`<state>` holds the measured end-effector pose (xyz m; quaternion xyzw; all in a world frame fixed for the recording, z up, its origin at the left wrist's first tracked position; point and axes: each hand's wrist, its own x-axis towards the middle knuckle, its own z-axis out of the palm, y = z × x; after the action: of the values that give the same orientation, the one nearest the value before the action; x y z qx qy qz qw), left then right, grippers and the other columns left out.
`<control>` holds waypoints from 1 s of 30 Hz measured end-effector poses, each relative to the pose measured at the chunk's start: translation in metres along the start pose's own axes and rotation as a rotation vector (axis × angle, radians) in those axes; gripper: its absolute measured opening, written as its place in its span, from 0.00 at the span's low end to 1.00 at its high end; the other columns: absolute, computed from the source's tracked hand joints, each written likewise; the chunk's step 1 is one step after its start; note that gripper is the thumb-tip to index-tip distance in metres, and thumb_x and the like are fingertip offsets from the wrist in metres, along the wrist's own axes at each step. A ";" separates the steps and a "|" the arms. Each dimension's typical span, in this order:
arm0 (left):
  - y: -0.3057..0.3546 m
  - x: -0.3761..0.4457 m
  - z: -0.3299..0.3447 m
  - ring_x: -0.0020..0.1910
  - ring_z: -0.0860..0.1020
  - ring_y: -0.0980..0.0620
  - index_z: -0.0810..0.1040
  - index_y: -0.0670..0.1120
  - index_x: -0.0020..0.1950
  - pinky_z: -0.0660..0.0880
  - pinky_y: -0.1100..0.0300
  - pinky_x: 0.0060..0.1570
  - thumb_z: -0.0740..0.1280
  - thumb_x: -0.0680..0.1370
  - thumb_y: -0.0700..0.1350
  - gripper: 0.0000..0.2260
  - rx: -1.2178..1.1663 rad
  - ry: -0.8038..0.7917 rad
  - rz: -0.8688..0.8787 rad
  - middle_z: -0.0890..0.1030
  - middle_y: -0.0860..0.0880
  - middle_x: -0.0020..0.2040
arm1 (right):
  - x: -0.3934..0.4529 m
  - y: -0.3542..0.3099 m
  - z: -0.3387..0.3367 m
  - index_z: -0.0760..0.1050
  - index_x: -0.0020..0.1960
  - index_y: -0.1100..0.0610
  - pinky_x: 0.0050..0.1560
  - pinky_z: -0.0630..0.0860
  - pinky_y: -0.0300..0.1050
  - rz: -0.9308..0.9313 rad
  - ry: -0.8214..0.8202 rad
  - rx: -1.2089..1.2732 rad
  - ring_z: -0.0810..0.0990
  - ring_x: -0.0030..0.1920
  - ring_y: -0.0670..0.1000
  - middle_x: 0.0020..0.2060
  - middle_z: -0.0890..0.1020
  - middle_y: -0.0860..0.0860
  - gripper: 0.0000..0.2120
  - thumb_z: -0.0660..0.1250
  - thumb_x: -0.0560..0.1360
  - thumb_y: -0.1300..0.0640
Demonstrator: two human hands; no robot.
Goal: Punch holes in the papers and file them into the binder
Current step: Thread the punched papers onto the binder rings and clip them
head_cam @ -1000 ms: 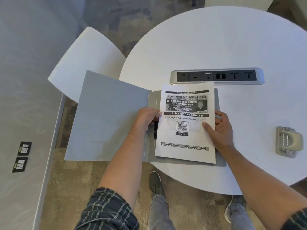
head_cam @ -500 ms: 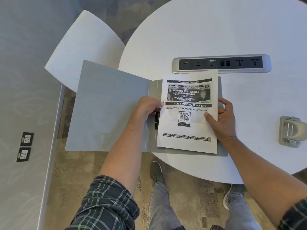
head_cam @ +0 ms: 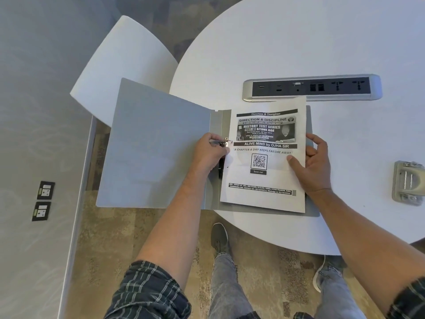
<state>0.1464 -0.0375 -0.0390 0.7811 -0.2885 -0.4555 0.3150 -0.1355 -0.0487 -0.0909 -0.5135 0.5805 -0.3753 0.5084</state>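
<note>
Filing under way: punched papers going onto the binder rings.

Head view: the papers (head_cam: 264, 157) lie on the open binder (head_cam: 158, 148) at the table (head_cam: 299, 42) edge, six o'clock. Left hand (head_cam: 210, 153) grip pinches the ring clip (head_cam: 226, 142); right hand (head_cam: 310, 166) grip holds the papers' three o'clock edge. Hole punch (head_cam: 408, 183) idle; closing remains.

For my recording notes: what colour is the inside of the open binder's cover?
Plain light grey, seen in the head view on the open ring binder.
</note>
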 end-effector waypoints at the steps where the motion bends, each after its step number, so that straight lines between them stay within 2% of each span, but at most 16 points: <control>1: -0.002 -0.006 -0.003 0.38 0.80 0.48 0.78 0.47 0.55 0.81 0.50 0.40 0.76 0.71 0.36 0.16 0.006 0.003 0.000 0.81 0.48 0.40 | 0.000 0.000 0.000 0.62 0.73 0.52 0.58 0.81 0.50 0.000 -0.001 0.001 0.87 0.52 0.47 0.54 0.86 0.46 0.31 0.72 0.77 0.66; 3: -0.009 -0.019 -0.011 0.40 0.81 0.52 0.78 0.47 0.57 0.80 0.56 0.40 0.76 0.72 0.38 0.16 0.050 0.009 0.014 0.83 0.49 0.41 | 0.000 -0.001 0.000 0.62 0.73 0.51 0.58 0.81 0.49 0.003 -0.007 0.016 0.87 0.53 0.47 0.54 0.86 0.46 0.30 0.72 0.77 0.65; 6: -0.020 -0.038 -0.016 0.41 0.80 0.54 0.82 0.46 0.55 0.76 0.63 0.42 0.77 0.73 0.42 0.11 0.156 -0.018 0.041 0.83 0.50 0.43 | -0.001 -0.001 -0.001 0.62 0.73 0.51 0.57 0.80 0.47 0.000 -0.005 0.018 0.86 0.52 0.46 0.53 0.86 0.45 0.31 0.73 0.77 0.65; 8: -0.026 -0.048 -0.013 0.40 0.80 0.56 0.83 0.46 0.54 0.77 0.63 0.43 0.77 0.74 0.43 0.10 0.183 -0.046 0.037 0.83 0.50 0.44 | 0.000 -0.002 -0.001 0.62 0.74 0.52 0.56 0.80 0.43 -0.007 -0.005 0.013 0.86 0.51 0.43 0.53 0.86 0.47 0.31 0.73 0.77 0.64; 10: -0.031 -0.052 -0.010 0.39 0.80 0.56 0.84 0.46 0.53 0.77 0.63 0.43 0.77 0.73 0.41 0.09 0.132 -0.035 0.031 0.83 0.51 0.42 | -0.001 -0.003 -0.002 0.62 0.74 0.54 0.52 0.79 0.34 -0.021 -0.004 -0.008 0.85 0.48 0.38 0.53 0.86 0.49 0.31 0.73 0.77 0.65; 12: -0.032 -0.052 -0.008 0.39 0.80 0.55 0.85 0.47 0.50 0.76 0.64 0.41 0.77 0.73 0.41 0.07 0.076 -0.001 0.003 0.83 0.52 0.41 | -0.001 -0.005 -0.003 0.62 0.74 0.55 0.49 0.77 0.29 -0.025 -0.001 -0.016 0.84 0.46 0.35 0.53 0.85 0.50 0.32 0.73 0.77 0.65; 15: -0.031 -0.048 -0.007 0.38 0.81 0.52 0.85 0.49 0.42 0.76 0.61 0.42 0.77 0.73 0.42 0.03 0.102 0.003 -0.034 0.85 0.50 0.40 | -0.001 -0.007 -0.004 0.62 0.75 0.55 0.48 0.77 0.28 -0.020 -0.005 -0.012 0.84 0.46 0.34 0.53 0.85 0.49 0.32 0.73 0.76 0.65; 17: -0.028 -0.047 -0.008 0.39 0.80 0.51 0.85 0.47 0.41 0.76 0.59 0.43 0.77 0.73 0.43 0.03 0.144 -0.021 -0.048 0.85 0.48 0.41 | -0.001 -0.008 -0.005 0.62 0.74 0.55 0.48 0.78 0.29 -0.014 -0.009 -0.006 0.85 0.46 0.35 0.54 0.85 0.50 0.32 0.73 0.76 0.66; 19: -0.025 -0.046 -0.010 0.41 0.80 0.51 0.85 0.46 0.41 0.76 0.58 0.44 0.77 0.72 0.43 0.03 0.168 -0.049 -0.070 0.86 0.45 0.44 | -0.001 -0.008 -0.005 0.62 0.74 0.54 0.49 0.79 0.32 -0.008 -0.008 0.005 0.85 0.46 0.37 0.54 0.86 0.50 0.32 0.73 0.76 0.66; 21: -0.021 -0.044 -0.012 0.43 0.79 0.53 0.84 0.45 0.42 0.73 0.61 0.41 0.77 0.73 0.43 0.04 0.198 -0.088 -0.097 0.85 0.46 0.45 | -0.001 -0.008 -0.006 0.62 0.74 0.53 0.54 0.82 0.41 0.008 -0.007 0.030 0.86 0.48 0.41 0.54 0.86 0.50 0.32 0.73 0.76 0.66; 24: -0.016 -0.041 -0.013 0.41 0.76 0.55 0.81 0.45 0.38 0.68 0.63 0.37 0.77 0.74 0.41 0.07 0.227 -0.132 -0.119 0.82 0.49 0.40 | 0.001 -0.006 -0.008 0.62 0.74 0.50 0.58 0.82 0.55 0.026 -0.021 0.050 0.87 0.51 0.47 0.55 0.86 0.47 0.32 0.73 0.77 0.64; 27: -0.017 -0.039 -0.012 0.41 0.77 0.53 0.80 0.45 0.36 0.71 0.62 0.42 0.77 0.73 0.40 0.08 0.251 -0.149 -0.094 0.81 0.50 0.38 | 0.002 -0.001 -0.009 0.63 0.73 0.46 0.59 0.81 0.63 0.032 -0.016 0.056 0.87 0.52 0.53 0.54 0.87 0.46 0.31 0.74 0.76 0.62; 30: -0.022 -0.039 -0.012 0.39 0.76 0.51 0.82 0.42 0.39 0.73 0.59 0.46 0.77 0.73 0.40 0.05 0.256 -0.156 -0.050 0.81 0.50 0.36 | 0.002 0.000 -0.008 0.63 0.72 0.46 0.60 0.80 0.66 0.029 -0.015 0.081 0.87 0.53 0.54 0.55 0.87 0.49 0.31 0.73 0.76 0.62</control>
<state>0.1443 0.0076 -0.0305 0.7841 -0.3484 -0.4818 0.1779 -0.1435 -0.0513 -0.0893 -0.4867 0.5684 -0.3872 0.5386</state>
